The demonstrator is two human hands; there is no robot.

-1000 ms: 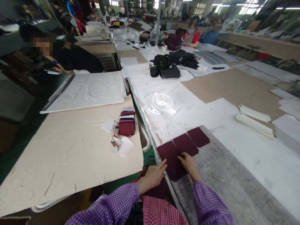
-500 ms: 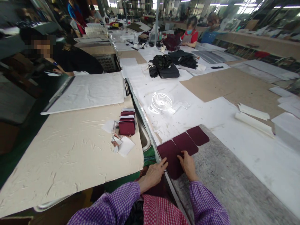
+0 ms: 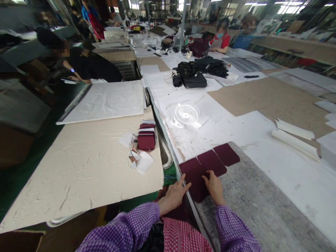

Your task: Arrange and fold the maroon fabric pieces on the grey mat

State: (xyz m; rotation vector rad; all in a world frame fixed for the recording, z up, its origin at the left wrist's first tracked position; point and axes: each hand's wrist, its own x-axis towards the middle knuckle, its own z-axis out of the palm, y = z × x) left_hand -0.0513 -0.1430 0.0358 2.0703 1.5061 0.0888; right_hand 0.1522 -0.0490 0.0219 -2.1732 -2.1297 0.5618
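Observation:
A maroon panel [image 3: 194, 182] lies flat at the near left edge of the work table, and both my hands touch it. My left hand [image 3: 174, 194] is open on its left side, with thumb and forefinger apart and their tips on the panel. At its right edge my right hand [image 3: 214, 187] is closed, with thumb and forefinger bent in on the border. Two smaller maroon panels [image 3: 212, 163] [image 3: 227, 154] lie in a row beyond it. All three rest on a grey, marked board [image 3: 246, 196].
On the cream side table [image 3: 78, 157] stand a stack of maroon pieces [image 3: 146, 140] and paper scraps [image 3: 143, 161]. A white fan [image 3: 187, 114] lies on the white-covered table, with black items [image 3: 194, 78] behind. Rolled paper [image 3: 295, 143] is at right. A person [image 3: 91, 66] bends over at left.
The view has shifted slightly, so everything sits further right. My left thumb and forefinger have spread wider on the panel. My right hand stays at the panel's edge.

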